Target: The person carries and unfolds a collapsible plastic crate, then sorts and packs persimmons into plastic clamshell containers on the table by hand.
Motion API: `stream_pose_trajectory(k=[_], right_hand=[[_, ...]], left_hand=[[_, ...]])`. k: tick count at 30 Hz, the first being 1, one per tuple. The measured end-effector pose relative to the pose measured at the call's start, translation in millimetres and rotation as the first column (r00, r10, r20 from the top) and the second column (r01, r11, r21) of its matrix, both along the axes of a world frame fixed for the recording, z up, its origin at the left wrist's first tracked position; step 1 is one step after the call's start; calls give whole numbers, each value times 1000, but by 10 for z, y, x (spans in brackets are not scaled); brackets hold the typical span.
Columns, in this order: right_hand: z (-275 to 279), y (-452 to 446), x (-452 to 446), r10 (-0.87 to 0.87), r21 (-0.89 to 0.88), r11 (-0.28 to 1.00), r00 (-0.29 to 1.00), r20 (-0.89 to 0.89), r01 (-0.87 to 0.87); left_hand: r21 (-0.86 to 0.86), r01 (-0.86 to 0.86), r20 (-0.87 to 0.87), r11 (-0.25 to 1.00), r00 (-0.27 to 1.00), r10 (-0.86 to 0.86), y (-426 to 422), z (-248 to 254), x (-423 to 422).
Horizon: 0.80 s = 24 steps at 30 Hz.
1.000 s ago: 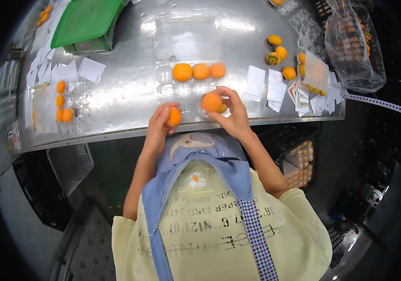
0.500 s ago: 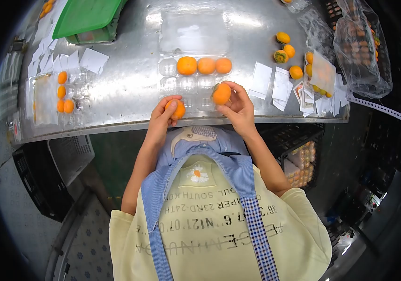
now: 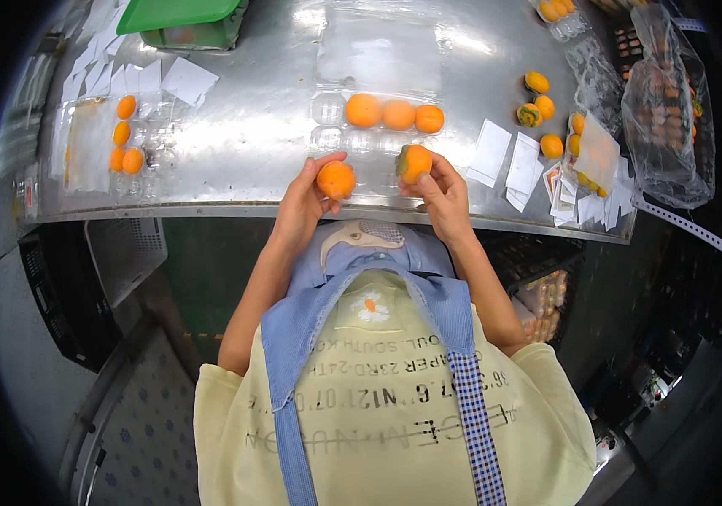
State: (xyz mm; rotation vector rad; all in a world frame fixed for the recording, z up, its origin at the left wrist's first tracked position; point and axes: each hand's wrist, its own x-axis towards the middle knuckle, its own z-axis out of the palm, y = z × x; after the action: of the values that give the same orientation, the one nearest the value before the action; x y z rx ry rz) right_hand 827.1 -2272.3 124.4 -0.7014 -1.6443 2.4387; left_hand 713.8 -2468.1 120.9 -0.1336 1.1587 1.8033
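Note:
My left hand (image 3: 305, 199) holds an orange fruit (image 3: 336, 180) near the table's front edge. In my right hand (image 3: 445, 192) is another orange fruit (image 3: 415, 164), its green leafy end turned to the left. Both fruits are over the near part of a clear plastic tray (image 3: 327, 137). Three orange fruits, one of them (image 3: 363, 110), sit side by side in the tray's far row, with an unfilled cup at its left end. The tray's clear lid (image 3: 379, 52) lies open beyond them.
On the left, another clear tray (image 3: 152, 181) holds several fruits near white cards (image 3: 190, 80) and a green-lidded box (image 3: 180, 10). At right are loose fruits (image 3: 552, 147), white cards (image 3: 488, 153), a filled pack (image 3: 595, 153) and a plastic bag (image 3: 669, 110). Dark crates stand below the table.
The fruit in my right hand has been turned, bringing its leafy end into view on the left. My left hand has opened its grip somewhat around its fruit. The whole view has shifted.

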Motion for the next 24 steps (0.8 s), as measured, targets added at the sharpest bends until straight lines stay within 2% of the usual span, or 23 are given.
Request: stream_pose_trajectory(k=[5,8,11,14,17,19,20,23,24], right_hand=[[-24,-26,-44,38,-2,999,999,23,-38],[-33,-53,-78,68,16,997,996,63,-69],[-43,-80,-113,88,48,994,992,93,-93],[-41,-99,-149,108,61,992,989,101,-114],[-50,-122,-175,109,71,991,988,106,-117],[0,-181,-206,89,102,990,992,94,-98],[11,-186,-213,110,167,978,991,77,-122],[66,-217,-249,179,369,913,984,22,-175],[127,-232,-281,201,444,878,980,-2,-179]], left_hand=[[108,-2,83,994,996,-7,-32,-58,-2],[206,-36,209,978,978,-8,-94,-71,-38],[244,-28,206,969,978,-24,-144,-116,-51],[180,-49,220,982,975,8,-152,-134,-42],[119,-40,160,992,987,20,-160,-144,-37],[8,-67,54,998,996,67,-109,-55,-4],[-47,-86,-1,995,996,86,-97,-22,6],[156,-6,-66,988,998,17,-185,-162,-17],[152,6,-31,988,1000,-2,-202,-169,-8]])
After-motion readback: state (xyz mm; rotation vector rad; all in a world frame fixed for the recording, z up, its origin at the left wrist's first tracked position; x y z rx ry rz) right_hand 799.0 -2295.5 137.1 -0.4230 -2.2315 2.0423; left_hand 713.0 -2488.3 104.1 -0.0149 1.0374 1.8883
